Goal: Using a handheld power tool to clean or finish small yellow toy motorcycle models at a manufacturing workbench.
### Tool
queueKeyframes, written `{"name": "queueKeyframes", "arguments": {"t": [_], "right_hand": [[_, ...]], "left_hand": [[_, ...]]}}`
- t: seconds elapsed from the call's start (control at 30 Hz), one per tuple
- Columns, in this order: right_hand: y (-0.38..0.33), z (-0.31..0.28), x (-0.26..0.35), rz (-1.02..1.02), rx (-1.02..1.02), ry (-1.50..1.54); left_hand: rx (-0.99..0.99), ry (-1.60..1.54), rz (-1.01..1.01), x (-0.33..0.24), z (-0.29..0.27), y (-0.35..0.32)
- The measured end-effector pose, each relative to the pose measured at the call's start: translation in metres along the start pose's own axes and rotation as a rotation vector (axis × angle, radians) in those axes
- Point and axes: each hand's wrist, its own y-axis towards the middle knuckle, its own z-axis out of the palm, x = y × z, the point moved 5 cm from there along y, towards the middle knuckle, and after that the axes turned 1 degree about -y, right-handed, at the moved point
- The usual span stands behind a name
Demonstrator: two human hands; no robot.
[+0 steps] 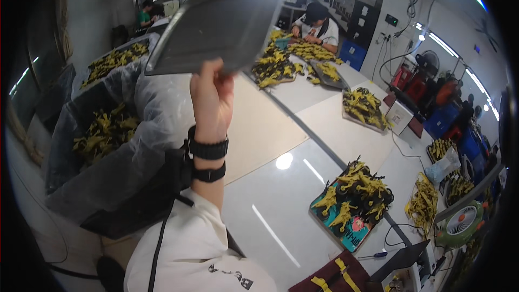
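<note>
a: where's the tray?
b: up in the air, tilted, its underside toward the camera, just above the left hand.
a: how is that hand set?
b: closed around the tray's lower edge, fingers curled over it. 2 black bands sit on the wrist below.
a: and the right hand?
b: not in the picture.
a: what's around the left hand?
b: to its left and below, a bin lined with clear plastic, yellow parts lying in it. to its right, the white table.
a: further out?
b: down to the right, a teal tray heaped with yellow and black parts, well apart from the hand. beyond the raised tray, a person sits at the table among more yellow piles.
</note>
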Motion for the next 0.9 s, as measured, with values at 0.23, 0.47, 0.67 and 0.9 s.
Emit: {"name": "queueKeyframes", "arguments": {"t": [0.23, 0.47, 0.67, 0.9], "right_hand": [[0.006, -0.017, -0.005, 0.039, -0.109, -0.028], [0.012, -0.011, -0.012, 0.09, -0.176, 0.034], [0.012, -0.005, -0.011, 0.096, -0.158, -0.04], [0.015, -0.005, -0.011, 0.118, -0.161, -0.074]], "left_hand": [[0.222, 0.503, -0.526, 0.075, -0.075, -0.064], [0.043, 0.69, -0.852, 0.066, -0.214, -0.105], [0.389, 2.165, 0.12, 0.047, -0.223, -0.075], [1.283, 1.939, -0.129, 0.156, -0.132, -0.181]]}}
